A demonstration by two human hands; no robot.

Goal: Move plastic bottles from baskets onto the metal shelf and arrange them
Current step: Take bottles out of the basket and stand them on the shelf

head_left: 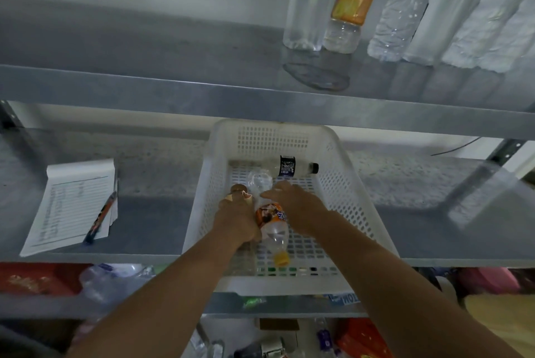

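Note:
A white perforated basket (pixel 344 155) stands on the middle metal shelf (pixel 150 213). Inside it my left hand (pixel 236 218) grips a bottle with a brown cap (pixel 238 189). Beside it lies an orange-labelled bottle (pixel 273 227) with a yellow cap, pointing toward me. My right hand (pixel 295 202) reaches over this bottle, its fingers touching a clear bottle (pixel 259 181); whether it grips it I cannot tell. A black-labelled bottle (pixel 289 166) lies at the basket's far side. On the upper shelf (pixel 144 48) at the right stand several bottles, among them a green-labelled one (pixel 311 1) and an orange-labelled one (pixel 351 1).
A lined notepad (pixel 69 204) with a pen (pixel 100 218) lies on the middle shelf left of the basket. The lower shelf holds more bottles (pixel 110 279) and red packaging (pixel 37 278). The upper shelf's front edge (pixel 202 94) overhangs the basket's back.

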